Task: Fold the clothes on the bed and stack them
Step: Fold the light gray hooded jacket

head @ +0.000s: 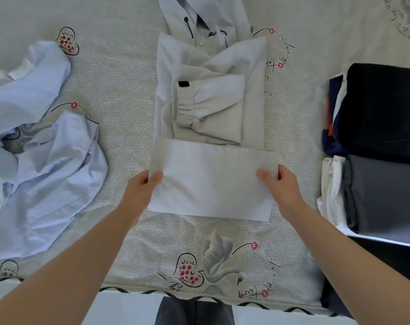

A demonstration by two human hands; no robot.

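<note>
A pale grey jacket (211,106) lies lengthways in the middle of the bed, its sleeves folded in over the body and the hood at the far end. Its near hem is lifted and doubled back as a flat flap (211,184). My left hand (140,191) pinches the flap's left edge, thumb on top. My right hand (281,186) pinches its right edge the same way. A crumpled light blue shirt (39,160) lies unfolded on the left. Folded clothes are stacked on the right: a black piece (384,109) at the back, a dark grey piece (382,195) nearer.
The bedsheet (119,78) is pale with heart and swan prints. Its near edge with a black zigzag border (199,299) runs along the bottom. Dark blue and white folded items (333,118) sit under the right-hand stacks. My dark trousers (194,310) show below the edge.
</note>
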